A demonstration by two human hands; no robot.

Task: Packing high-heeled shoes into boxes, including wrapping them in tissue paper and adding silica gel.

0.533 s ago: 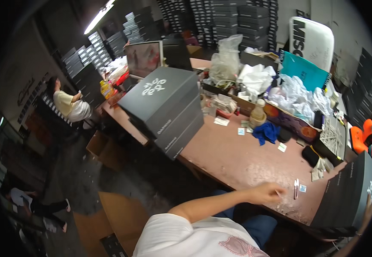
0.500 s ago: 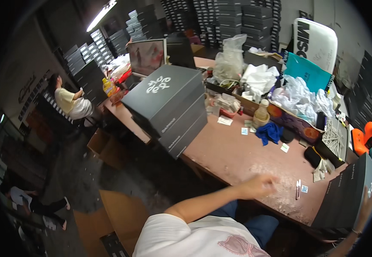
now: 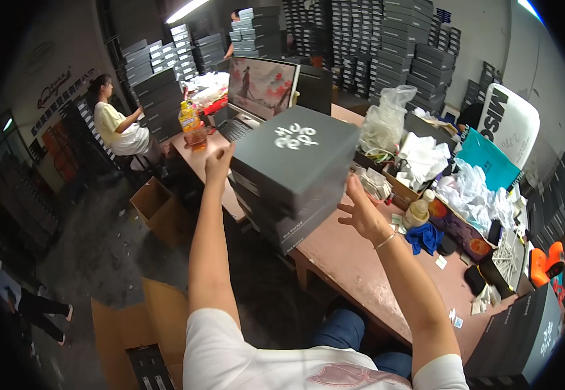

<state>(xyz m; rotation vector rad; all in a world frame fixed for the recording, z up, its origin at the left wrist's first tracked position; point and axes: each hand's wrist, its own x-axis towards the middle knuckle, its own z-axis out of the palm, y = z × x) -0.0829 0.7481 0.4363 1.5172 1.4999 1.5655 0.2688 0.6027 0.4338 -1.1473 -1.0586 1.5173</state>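
Both my hands are at a large dark grey cardboard box (image 3: 299,146) with pale lettering on its lid, the uppermost of a stack. My left hand (image 3: 219,166) closes on its left edge. My right hand (image 3: 364,211) grips its right side, thumb up along the edge; the far fingers are partly hidden. The box's front is blurred and looks slightly askew over the lower grey boxes (image 3: 276,227). They stand at the left end of the reddish-brown table (image 3: 360,273). Another grey box (image 3: 523,331) sits at the table's right end.
A monitor (image 3: 263,88) and a bottle of yellow liquid (image 3: 188,117) stand behind the stack. Plastic bags, white paper, a blue cloth (image 3: 423,238) and a squat bottle (image 3: 418,211) crowd the table's far side. Open cartons (image 3: 159,208) lie on the floor; a person (image 3: 120,123) sits at far left.
My left hand has gone from above the table to the stack's left side. My right hand has left the right-end box for the stack's right side. The top box has shifted; the view has turned.
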